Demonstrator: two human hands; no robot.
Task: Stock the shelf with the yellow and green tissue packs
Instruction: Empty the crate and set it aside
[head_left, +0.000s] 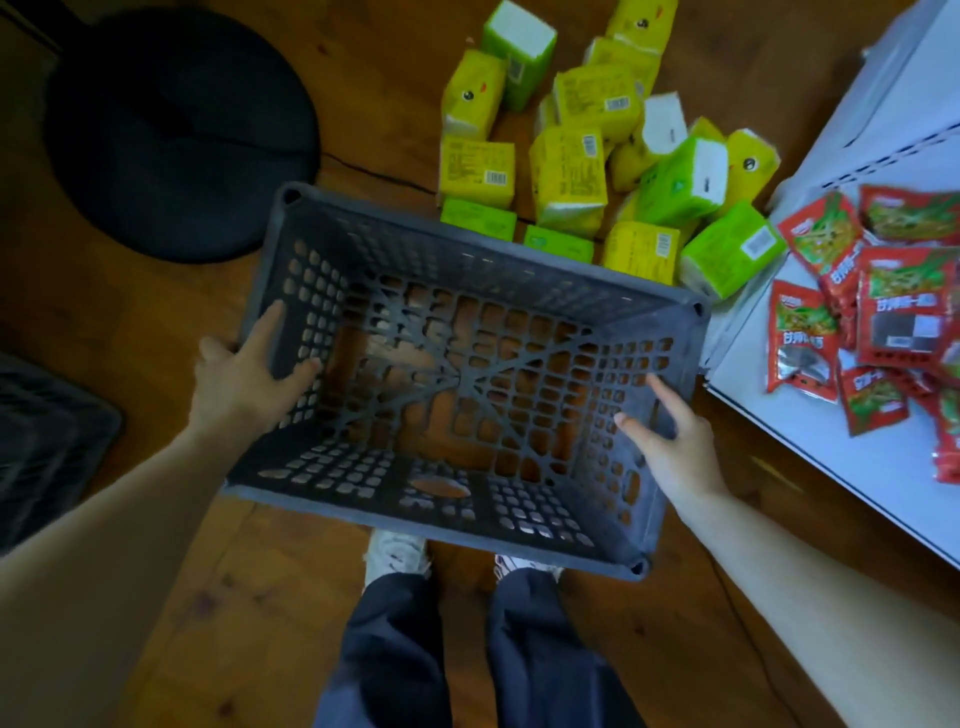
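the left hand (249, 374) has its grip clamped on the left wall of an empty dark crate (483, 262), thumb outside, fingers inside. beyond the crate's far rim, the yellow and green tissue packs (571, 171) lie heaped on the wooden floor (156, 597). the right hand (670, 441) seems clamped on the right wall, its thumb hidden. further right, red snack packets (893, 306) lie on the white shelf (857, 467).

Crate (470, 382) across the way to tissue packs (571, 171)

A dark crate (467, 270) hangs over wooden floor (156, 597) between a black cushion (176, 130) and red snack packets (893, 306).
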